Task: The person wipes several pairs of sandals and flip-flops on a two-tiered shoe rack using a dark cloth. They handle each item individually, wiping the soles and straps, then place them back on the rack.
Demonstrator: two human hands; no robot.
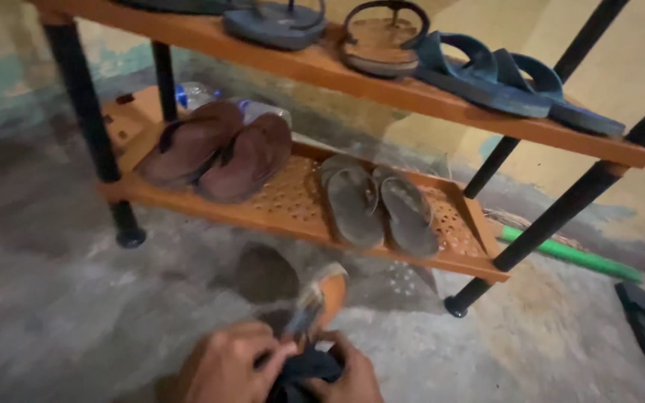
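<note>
Low at six o'clock, both hands grip one orange-soled sandal (321, 298) with a dark cloth (304, 377): left hand (225, 366) pinching the cloth, right hand (349, 377) closed beneath. It is off the orange shoe rack (293, 201) at twelve o'clock, where brown sandals (214, 149) and grey flip-flops (378, 205) already sit.

Looks like a home entryway: orange plastic two-tier shoe rack (442, 257) with worn sandals, bare concrete floor (54, 313), just beyond the fingers (281, 351).
</note>
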